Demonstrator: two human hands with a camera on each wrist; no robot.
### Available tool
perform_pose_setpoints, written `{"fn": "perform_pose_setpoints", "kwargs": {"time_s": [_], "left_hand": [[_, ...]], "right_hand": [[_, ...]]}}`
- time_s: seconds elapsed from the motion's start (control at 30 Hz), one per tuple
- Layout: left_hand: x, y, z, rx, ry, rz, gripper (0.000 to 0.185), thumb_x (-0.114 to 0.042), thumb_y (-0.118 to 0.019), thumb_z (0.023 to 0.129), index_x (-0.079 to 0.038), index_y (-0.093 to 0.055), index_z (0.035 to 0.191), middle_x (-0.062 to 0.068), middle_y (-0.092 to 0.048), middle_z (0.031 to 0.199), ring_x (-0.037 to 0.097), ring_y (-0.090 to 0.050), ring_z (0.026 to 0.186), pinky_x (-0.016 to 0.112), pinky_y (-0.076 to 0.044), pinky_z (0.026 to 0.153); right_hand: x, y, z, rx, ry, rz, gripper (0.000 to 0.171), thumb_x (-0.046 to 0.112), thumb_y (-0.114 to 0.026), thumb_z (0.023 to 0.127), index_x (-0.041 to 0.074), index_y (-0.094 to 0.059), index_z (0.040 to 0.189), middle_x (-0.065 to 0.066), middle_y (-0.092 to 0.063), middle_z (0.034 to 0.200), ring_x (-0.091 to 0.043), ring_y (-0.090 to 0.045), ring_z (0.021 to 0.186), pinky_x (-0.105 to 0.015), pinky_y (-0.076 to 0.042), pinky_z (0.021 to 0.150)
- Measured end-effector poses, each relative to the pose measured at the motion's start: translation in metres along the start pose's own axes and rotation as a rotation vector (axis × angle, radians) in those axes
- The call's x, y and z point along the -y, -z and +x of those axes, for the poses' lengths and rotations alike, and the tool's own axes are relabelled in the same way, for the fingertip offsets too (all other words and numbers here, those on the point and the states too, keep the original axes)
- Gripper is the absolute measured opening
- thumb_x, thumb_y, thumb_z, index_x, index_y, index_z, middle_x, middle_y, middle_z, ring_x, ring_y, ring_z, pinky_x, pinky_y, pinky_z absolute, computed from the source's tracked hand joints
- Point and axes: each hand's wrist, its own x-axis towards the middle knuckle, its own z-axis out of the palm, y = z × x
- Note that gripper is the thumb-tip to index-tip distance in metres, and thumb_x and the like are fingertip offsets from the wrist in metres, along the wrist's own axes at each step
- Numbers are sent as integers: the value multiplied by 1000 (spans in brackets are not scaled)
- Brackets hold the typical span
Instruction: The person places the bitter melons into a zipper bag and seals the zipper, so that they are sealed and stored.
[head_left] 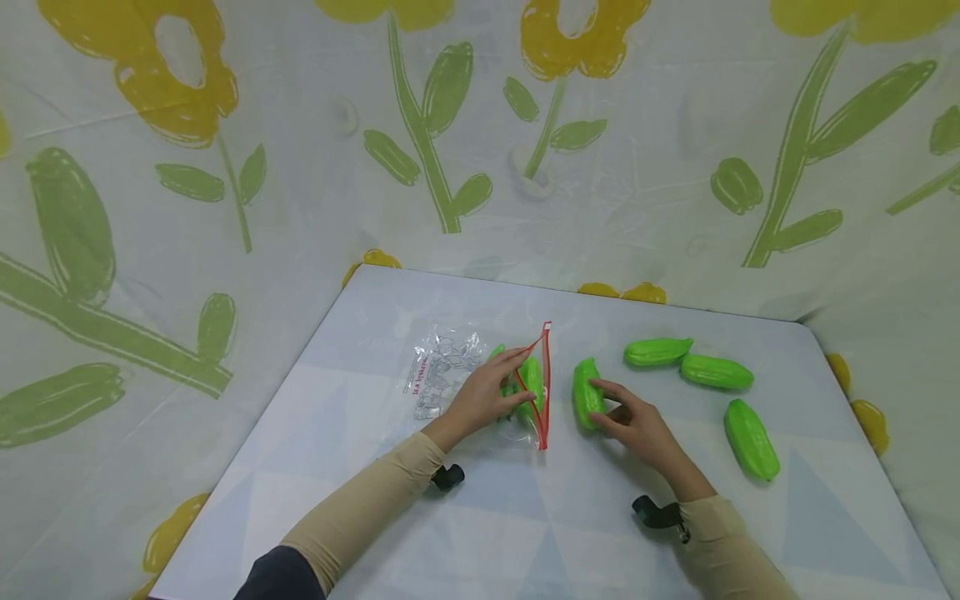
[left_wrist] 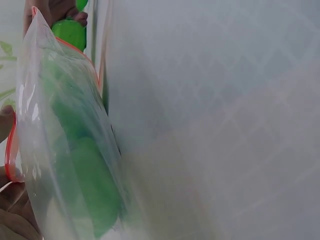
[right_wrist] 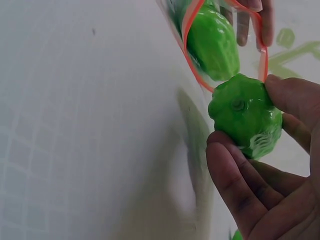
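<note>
A clear zip bag with a red rim lies on the table, its mouth spread toward the right. My left hand holds the bag at that rim, thumb and fingers apart along the mouth. Green ribbed gourds show through the plastic, and in the right wrist view one gourd sits just inside the rim. With thumb and fingertips my right hand grips another green ribbed gourd, to the right of the mouth. Its round, dimpled end faces the right wrist camera.
To the right of my right hand, three more green gourds lie on the table: one at the back, one beside it and one nearer me. A flower-printed sheet hangs behind the table's back edge.
</note>
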Motion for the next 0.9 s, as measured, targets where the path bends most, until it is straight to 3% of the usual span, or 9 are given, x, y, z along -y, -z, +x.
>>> {"fn": "perform_pose_setpoints", "kwargs": {"time_s": [0.57,0.9], "left_hand": [[-1,0,0,3,19,7,74,-42,-69,81,-17,-38,143,-2,-40,144,29,-32,134,40,-35,104],[-2,0,1,-9,-5,-3,73,-41,-69,82,-15,-39,143,0,-40,144,28,-34,133,41,-36,103]], "right_hand": [[10,-13,7,42,37,12,57,45,-69,80,42,-44,131,-9,-50,134,-16,-62,82,-32,-52,63],[15,-21,10,69,72,-17,55,44,-68,81,39,-46,132,-5,-53,130,-14,-62,82,-29,-51,65]]}}
